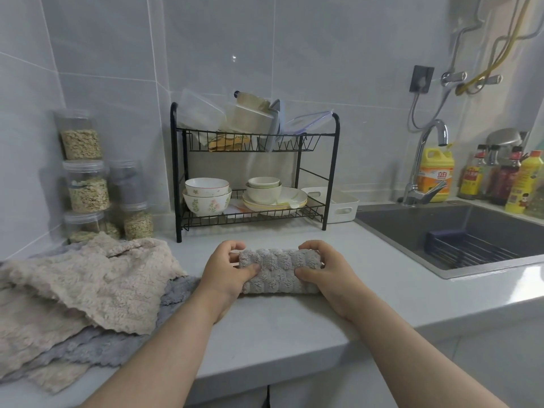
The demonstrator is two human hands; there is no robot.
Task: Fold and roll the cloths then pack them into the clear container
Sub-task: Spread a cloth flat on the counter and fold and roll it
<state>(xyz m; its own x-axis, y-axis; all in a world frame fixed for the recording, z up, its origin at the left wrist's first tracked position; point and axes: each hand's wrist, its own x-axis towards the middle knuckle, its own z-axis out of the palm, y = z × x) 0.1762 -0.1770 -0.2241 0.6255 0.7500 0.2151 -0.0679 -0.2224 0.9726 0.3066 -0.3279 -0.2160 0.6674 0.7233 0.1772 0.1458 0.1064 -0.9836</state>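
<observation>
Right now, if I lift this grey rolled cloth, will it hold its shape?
Probably not by itself: the rolled cloth looks soft and plush, likely light, and only your left hand and right hand hold it wound. Pushed, it may roll along the smooth counter.

soft, even, cool light, brighter toward the right edge. a small glare spot sits on the tiled wall (234,58), and a pale sheen lies on the counter (391,290). the left hand (223,279) and right hand (328,278) cast only faint shadows. the grey cloth roll (279,269) is sharp, while the jars (85,187) at left look smeared. tile lines bow near the borders.
</observation>
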